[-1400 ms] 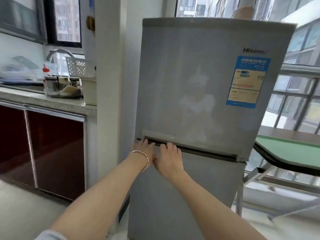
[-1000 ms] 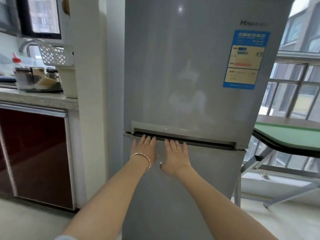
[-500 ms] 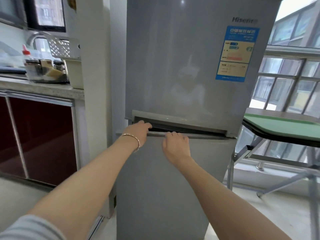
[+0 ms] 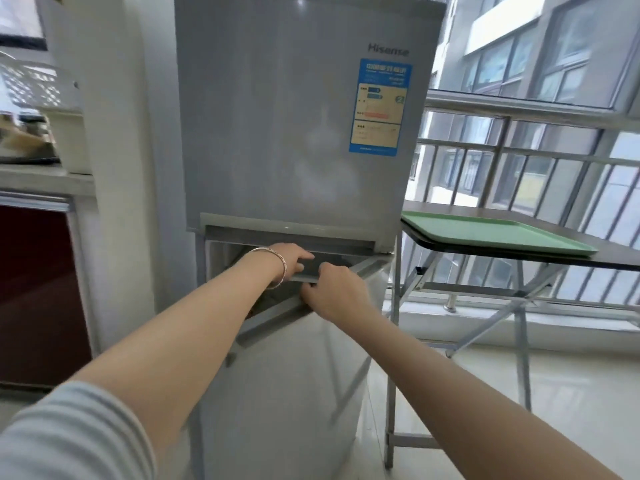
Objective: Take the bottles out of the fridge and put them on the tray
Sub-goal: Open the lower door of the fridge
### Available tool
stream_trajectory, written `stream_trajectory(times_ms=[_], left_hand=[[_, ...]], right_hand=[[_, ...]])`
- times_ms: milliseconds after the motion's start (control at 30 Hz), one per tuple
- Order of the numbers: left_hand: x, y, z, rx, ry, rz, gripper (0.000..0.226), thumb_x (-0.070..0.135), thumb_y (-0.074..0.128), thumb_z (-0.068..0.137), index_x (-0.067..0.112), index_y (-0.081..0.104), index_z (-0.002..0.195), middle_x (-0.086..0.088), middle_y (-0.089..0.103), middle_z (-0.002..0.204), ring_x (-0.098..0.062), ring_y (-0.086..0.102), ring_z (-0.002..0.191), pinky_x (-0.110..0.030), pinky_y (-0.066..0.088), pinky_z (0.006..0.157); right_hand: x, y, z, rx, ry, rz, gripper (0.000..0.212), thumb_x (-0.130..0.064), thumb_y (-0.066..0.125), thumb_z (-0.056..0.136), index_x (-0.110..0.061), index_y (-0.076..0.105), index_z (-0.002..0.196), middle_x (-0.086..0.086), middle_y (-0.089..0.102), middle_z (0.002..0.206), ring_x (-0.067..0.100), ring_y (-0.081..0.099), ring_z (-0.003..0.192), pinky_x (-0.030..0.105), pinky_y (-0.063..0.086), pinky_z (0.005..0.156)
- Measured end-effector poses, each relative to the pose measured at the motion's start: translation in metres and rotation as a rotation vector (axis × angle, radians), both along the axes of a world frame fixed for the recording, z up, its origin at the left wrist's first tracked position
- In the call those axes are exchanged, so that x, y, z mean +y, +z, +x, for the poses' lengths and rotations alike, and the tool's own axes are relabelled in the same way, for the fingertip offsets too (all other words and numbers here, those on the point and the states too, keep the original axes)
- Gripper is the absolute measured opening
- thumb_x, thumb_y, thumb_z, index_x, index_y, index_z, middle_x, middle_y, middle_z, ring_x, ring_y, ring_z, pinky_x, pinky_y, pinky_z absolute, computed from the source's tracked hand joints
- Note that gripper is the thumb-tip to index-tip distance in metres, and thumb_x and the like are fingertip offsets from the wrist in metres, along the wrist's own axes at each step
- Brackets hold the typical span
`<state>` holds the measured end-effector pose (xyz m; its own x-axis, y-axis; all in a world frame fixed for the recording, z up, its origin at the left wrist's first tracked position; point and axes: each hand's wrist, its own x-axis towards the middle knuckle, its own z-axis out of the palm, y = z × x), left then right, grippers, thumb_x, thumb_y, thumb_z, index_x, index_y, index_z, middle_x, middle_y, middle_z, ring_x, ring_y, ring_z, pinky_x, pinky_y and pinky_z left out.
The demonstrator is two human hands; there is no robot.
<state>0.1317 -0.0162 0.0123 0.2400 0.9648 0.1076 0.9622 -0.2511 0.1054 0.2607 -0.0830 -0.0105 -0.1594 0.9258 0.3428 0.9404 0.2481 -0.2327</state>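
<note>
The right hand (image 4: pixel 337 289) keeps a closed grip on the top edge of the ajar lower door (image 4: pixel 294 375) of the silver fridge (image 4: pixel 294 133); the left hand (image 4: pixel 289 259) lies just beside, its grip unclear. Rightward, well apart, a flat green plastic tray (image 4: pixel 502 233) sits on a dark tabletop (image 4: pixel 620 259)

Bright barred glass windows (image 4: pixel 554 150) stood beyond the right hand (image 4: pixel 341 289); a glossy dark-red cabinet (image 4: pixel 34 289) sat left of the left hand (image 4: pixel 294 259).
</note>
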Motion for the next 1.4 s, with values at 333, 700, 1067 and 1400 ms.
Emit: stream_trajectory(times_ms=[333,700,1067,1400], left_hand=[[0.003,0.001,0.132,0.122,-0.206,-0.079,0.04,0.026,0.044,0.098,0.018,0.05,0.137,-0.01,0.047,0.145,-0.028,0.048,0.129,-0.031,0.038,0.103],[-0.008,-0.017,0.207,0.271,-0.239,0.058,0.045,0.018,0.026,0.104,0.016,0.029,0.149,-0.005,0.025,0.156,-0.025,0.019,0.145,-0.044,0.025,0.113],[0.006,-0.055,0.238,0.082,-0.264,0.01,0.06,0.045,0.019,0.1,0.028,-0.006,0.153,0.004,-0.006,0.162,-0.021,-0.004,0.15,-0.055,0.005,0.119],[0.012,-0.051,0.192,-0.095,-0.162,0.478,0.037,0.036,0.032,0.098,0.016,0.063,0.104,-0.005,0.067,0.109,-0.022,0.063,0.098,-0.034,0.049,0.079]], right_hand=[[-0.044,0.01,0.067,-0.129,-0.127,-0.148,0.043,-0.023,0.052,0.091,-0.009,0.051,0.132,0.01,0.056,0.133,0.03,0.055,0.122,0.039,0.045,0.093],[-0.057,-0.005,0.161,-0.341,-0.442,-0.215,0.05,-0.036,0.041,0.097,-0.006,0.044,0.138,0.019,0.043,0.138,0.035,0.041,0.127,0.046,0.036,0.104],[-0.029,-0.042,0.235,-0.364,-0.553,-0.19,0.093,-0.069,0.021,0.091,-0.007,-0.006,0.154,0.014,-0.003,0.163,0.03,-0.004,0.15,0.056,0.004,0.118],[-0.007,-0.027,0.189,-0.161,-0.242,0.393,0.016,-0.02,0.052,0.084,-0.009,0.057,0.093,0.008,0.062,0.092,0.026,0.057,0.089,0.041,0.045,0.088]])
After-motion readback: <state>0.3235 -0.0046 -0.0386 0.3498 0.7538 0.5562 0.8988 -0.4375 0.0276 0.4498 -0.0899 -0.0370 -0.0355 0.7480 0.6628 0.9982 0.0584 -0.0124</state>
